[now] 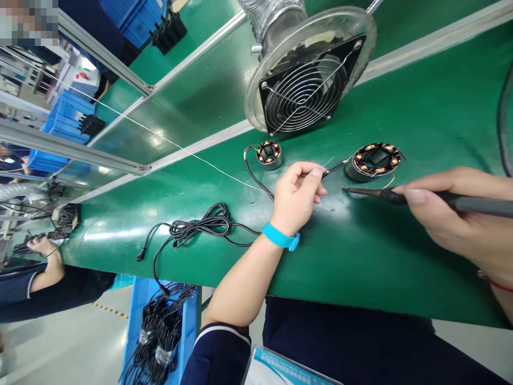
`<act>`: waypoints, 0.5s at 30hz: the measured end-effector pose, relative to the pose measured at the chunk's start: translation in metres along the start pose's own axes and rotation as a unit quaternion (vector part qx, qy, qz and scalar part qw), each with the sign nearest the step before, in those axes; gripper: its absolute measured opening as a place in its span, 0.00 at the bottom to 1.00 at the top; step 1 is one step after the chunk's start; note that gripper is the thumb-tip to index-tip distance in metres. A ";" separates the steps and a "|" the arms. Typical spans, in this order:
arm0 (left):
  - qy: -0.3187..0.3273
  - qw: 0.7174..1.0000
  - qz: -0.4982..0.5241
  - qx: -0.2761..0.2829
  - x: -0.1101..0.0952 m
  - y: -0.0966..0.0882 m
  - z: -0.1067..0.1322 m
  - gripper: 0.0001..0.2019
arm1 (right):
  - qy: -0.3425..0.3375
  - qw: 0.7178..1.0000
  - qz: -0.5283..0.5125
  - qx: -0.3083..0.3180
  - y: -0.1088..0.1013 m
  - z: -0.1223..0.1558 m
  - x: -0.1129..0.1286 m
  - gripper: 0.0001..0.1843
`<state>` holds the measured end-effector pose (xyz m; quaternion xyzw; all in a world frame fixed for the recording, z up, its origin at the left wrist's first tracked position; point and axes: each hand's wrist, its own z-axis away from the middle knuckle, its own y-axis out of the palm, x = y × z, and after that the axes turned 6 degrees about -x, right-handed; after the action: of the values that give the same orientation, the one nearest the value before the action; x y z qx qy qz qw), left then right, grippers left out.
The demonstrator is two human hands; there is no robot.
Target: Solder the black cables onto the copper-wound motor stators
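My left hand (298,190), with a turquoise wristband, pinches the end of a black cable (208,227) whose thin coloured leads point at a copper-wound stator (375,160). A thin silvery wire (200,160), looking like solder, runs from the upper left to this hand; a fine end sticks out past the fingertips. My right hand (449,214) is closed round a soldering iron (473,204). Its tip lies just below the stator, pointing left, apart from the leads. A smaller wound stator (269,155) with a dark lead stands behind my left hand.
A fan with a round wire guard (302,99) on a duct hangs behind the stators. A metal rail (224,140) borders the green bench (340,272). Below left, a blue crate (134,310) holds bundled black cables. At far left, a co-worker's hand (42,245) touches dark parts.
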<state>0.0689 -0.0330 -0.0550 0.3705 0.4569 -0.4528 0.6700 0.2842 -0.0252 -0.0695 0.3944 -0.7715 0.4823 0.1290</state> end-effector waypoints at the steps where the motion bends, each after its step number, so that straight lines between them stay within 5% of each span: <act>1: 0.001 1.000 -0.003 0.000 0.000 0.000 0.000 0.09 | -0.021 1.000 0.008 -0.004 0.001 -0.001 0.000 0.36; 11: 0.010 0.999 -0.032 -0.002 0.001 -0.001 0.000 0.07 | -0.152 0.987 0.046 -0.024 0.006 -0.008 0.004 0.32; 15: 0.002 1.000 -0.023 0.001 0.000 -0.001 0.001 0.08 | -0.132 0.990 0.040 -0.023 0.007 -0.002 -0.003 0.30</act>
<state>0.0684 -0.0342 -0.0545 0.3617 0.4659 -0.4680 0.6581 0.2812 -0.0205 -0.0746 0.4207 -0.8079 0.4124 0.0156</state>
